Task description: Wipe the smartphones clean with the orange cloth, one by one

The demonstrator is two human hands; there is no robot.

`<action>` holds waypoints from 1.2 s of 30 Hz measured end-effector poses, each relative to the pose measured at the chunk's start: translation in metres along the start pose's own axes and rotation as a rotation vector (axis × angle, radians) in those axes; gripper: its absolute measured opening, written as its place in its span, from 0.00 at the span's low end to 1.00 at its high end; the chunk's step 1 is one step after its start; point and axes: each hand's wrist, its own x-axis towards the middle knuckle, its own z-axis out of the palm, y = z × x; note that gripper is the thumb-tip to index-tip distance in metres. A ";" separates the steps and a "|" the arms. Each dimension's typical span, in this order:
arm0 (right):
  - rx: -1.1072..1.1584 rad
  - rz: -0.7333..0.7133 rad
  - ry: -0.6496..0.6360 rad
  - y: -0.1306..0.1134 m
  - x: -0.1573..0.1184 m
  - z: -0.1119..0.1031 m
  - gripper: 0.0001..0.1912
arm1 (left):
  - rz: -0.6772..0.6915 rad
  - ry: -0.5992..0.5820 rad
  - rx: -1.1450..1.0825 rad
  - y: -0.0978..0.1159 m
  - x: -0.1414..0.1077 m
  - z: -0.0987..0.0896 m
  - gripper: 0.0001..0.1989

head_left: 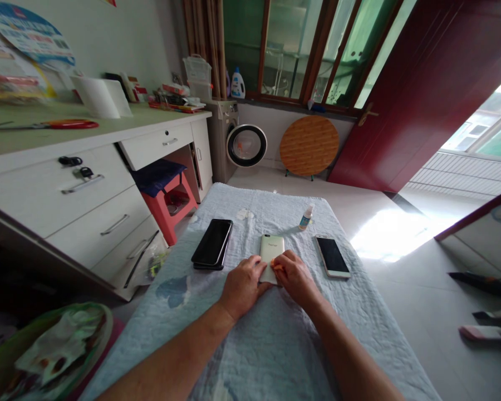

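Head: two hands (240,285) (295,275), one held phone (272,245)

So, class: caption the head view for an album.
Left hand steadies a pale phone lying face down; right hand holds something orange against its back.

1 red door (417,83) standing open — bright light (384,234) across pale floor (417,312).

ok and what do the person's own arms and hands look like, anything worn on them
The left hand and right hand are bare, with no gloves. The left forearm and right forearm show no sleeve, watch or bracelet. No ring shows, though some fingers are partly hidden.
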 end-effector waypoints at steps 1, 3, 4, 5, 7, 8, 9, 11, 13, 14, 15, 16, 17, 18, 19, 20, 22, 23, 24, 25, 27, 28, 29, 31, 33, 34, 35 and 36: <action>-0.009 0.003 0.008 0.001 0.001 0.001 0.07 | 0.000 0.002 -0.001 0.001 0.000 0.001 0.19; -0.024 0.026 0.034 0.005 0.005 0.003 0.07 | -0.004 0.005 -0.001 0.003 0.001 0.003 0.18; -0.029 0.042 0.047 0.008 0.007 0.004 0.07 | -0.007 0.007 0.000 0.003 0.002 0.004 0.18; -0.031 0.057 0.058 0.011 0.009 0.005 0.08 | -0.008 0.010 0.002 0.004 0.002 0.004 0.18; -0.028 0.080 0.071 0.016 0.012 0.007 0.08 | -0.009 0.018 0.005 0.004 0.003 0.006 0.17; -0.026 0.088 0.071 0.017 0.013 0.008 0.08 | -0.007 0.022 0.005 0.004 0.003 0.006 0.17; -0.025 0.092 0.066 0.018 0.014 0.008 0.08 | -0.005 0.025 0.004 0.004 0.003 0.006 0.16; -0.037 0.083 0.042 0.016 0.013 0.005 0.09 | -0.003 0.028 0.000 0.004 0.003 0.006 0.16; -0.051 0.057 0.002 0.010 0.010 0.000 0.09 | -0.007 0.025 0.000 0.002 0.003 0.005 0.16; -0.050 0.044 -0.018 0.007 0.008 -0.003 0.09 | -0.007 0.021 -0.002 0.002 0.003 0.005 0.17; -0.039 0.034 -0.035 0.003 0.006 -0.006 0.09 | -0.005 0.015 -0.005 0.001 0.003 0.004 0.17; -0.020 0.023 -0.053 0.000 0.005 -0.009 0.10 | -0.002 0.011 -0.009 0.000 0.003 0.004 0.18; 0.004 0.015 -0.067 -0.002 0.003 -0.012 0.10 | 0.002 0.009 -0.014 0.000 0.003 0.003 0.19; 0.028 0.011 -0.077 -0.003 0.002 -0.013 0.11 | 0.005 0.007 -0.020 -0.001 0.004 0.003 0.20; 0.049 0.012 -0.083 -0.003 0.002 -0.014 0.12 | 0.006 0.005 -0.026 -0.001 0.004 0.003 0.20; 0.064 0.021 -0.083 -0.002 0.001 -0.013 0.13 | 0.005 0.005 -0.029 -0.001 0.004 0.003 0.20; 0.071 0.051 -0.067 0.002 0.001 -0.011 0.12 | 0.000 0.006 -0.035 -0.001 0.005 0.003 0.20; 0.067 0.064 -0.057 0.005 0.002 -0.009 0.12 | -0.002 0.005 -0.037 -0.001 0.005 0.003 0.20; 0.061 0.067 -0.052 0.007 0.002 -0.007 0.11 | -0.004 0.003 -0.039 -0.001 0.005 0.003 0.20; 0.056 0.063 -0.050 0.008 0.002 -0.006 0.11 | -0.008 0.002 -0.039 -0.001 0.005 0.003 0.20; 0.045 0.058 -0.036 0.010 0.002 -0.003 0.11 | -0.016 -0.002 -0.039 -0.001 0.005 0.003 0.20; 0.037 0.064 -0.022 0.011 0.002 -0.003 0.11 | -0.019 -0.003 -0.039 -0.001 0.005 0.002 0.19; 0.028 0.074 -0.005 0.011 0.002 -0.002 0.13 | -0.020 -0.003 -0.040 -0.001 0.005 0.002 0.19; 0.012 0.097 0.020 0.010 0.001 -0.002 0.16 | -0.017 -0.005 -0.044 -0.001 0.005 0.001 0.19; 0.017 0.099 0.008 0.009 0.001 -0.003 0.16 | -0.015 -0.006 -0.046 -0.001 0.005 0.001 0.19; 0.022 0.093 -0.007 0.009 0.001 -0.004 0.15 | -0.014 -0.005 -0.047 -0.001 0.005 0.001 0.19; 0.024 0.087 -0.022 0.008 0.000 -0.005 0.14 | -0.015 -0.003 -0.048 -0.001 0.004 0.001 0.19; 0.018 0.085 -0.030 0.008 0.000 -0.005 0.13 | -0.015 -0.001 -0.050 -0.001 0.004 0.001 0.20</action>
